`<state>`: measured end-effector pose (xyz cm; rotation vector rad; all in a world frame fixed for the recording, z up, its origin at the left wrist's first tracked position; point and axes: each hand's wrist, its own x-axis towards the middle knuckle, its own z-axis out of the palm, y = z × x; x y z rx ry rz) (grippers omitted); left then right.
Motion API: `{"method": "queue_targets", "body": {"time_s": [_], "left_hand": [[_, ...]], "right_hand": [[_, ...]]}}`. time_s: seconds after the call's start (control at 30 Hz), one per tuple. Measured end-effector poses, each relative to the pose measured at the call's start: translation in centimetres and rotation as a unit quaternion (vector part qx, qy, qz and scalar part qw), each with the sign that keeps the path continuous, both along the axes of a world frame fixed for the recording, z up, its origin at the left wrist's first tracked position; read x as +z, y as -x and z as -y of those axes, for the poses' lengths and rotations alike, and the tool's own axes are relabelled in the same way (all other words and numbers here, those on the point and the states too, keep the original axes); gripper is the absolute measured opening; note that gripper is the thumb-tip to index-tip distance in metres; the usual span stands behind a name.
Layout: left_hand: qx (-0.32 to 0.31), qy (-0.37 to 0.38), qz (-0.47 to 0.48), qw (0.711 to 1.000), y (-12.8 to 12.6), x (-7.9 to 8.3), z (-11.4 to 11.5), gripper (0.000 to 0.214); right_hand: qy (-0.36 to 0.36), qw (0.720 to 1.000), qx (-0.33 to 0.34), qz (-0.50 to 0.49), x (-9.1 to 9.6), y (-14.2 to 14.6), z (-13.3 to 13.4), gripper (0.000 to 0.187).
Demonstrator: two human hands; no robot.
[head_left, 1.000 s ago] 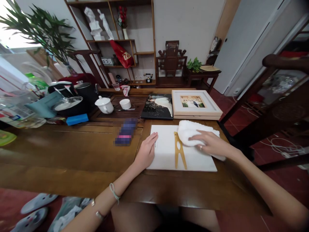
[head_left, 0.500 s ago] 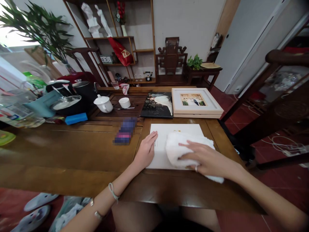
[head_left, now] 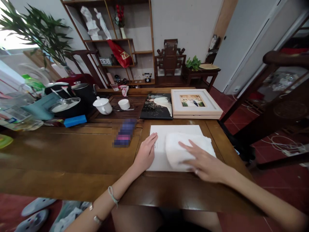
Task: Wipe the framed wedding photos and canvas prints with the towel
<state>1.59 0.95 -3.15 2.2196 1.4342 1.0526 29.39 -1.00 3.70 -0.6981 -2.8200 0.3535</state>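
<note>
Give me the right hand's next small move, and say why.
Probably slide the white cloth a little left: the right hand rests on it, fingers spread, and a bare strip of the white board shows between the cloth and the left hand.

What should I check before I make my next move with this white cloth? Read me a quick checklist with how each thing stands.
1. Left hand steadying the white board: ok, it rests on the board's left edge.
2. Right hand on the white cloth: ok, fingers spread over it.
3. Firm grip on the cloth: cannot tell, the lower fingers are blurred.
4. Cloth within the board: not ok, its right corner reaches past the edge.
5. Surface under the cloth: cannot tell, the cloth hides it.
6. Picture frame clear of the cloth: ok, it lies apart, beyond the board.
</note>
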Motion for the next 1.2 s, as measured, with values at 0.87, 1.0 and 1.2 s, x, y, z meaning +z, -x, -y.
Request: {"method": "queue_targets", "body": {"time_s": [0.87,1.0,1.2], "left_hand": [[0.008,0.015,-0.011,1.0,-0.2,0.3,0.1,0.046],[0.007,0.013,-0.011,1.0,-0.1,0.1,0.0,0.045],[0.001,0.0,0.003,1.0,-0.3,0.8,0.0,0.043]], "right_hand": [[0.023,0.989,-0.135,0.046,0.6,1.2,6.1,0.067],[0.01,0.979,-0.198,0.045,0.9,1.1,1.4,0.056],[0.036,0.991,-0.132,0.002,1.8,5.5,-6.4,0.051]]}}
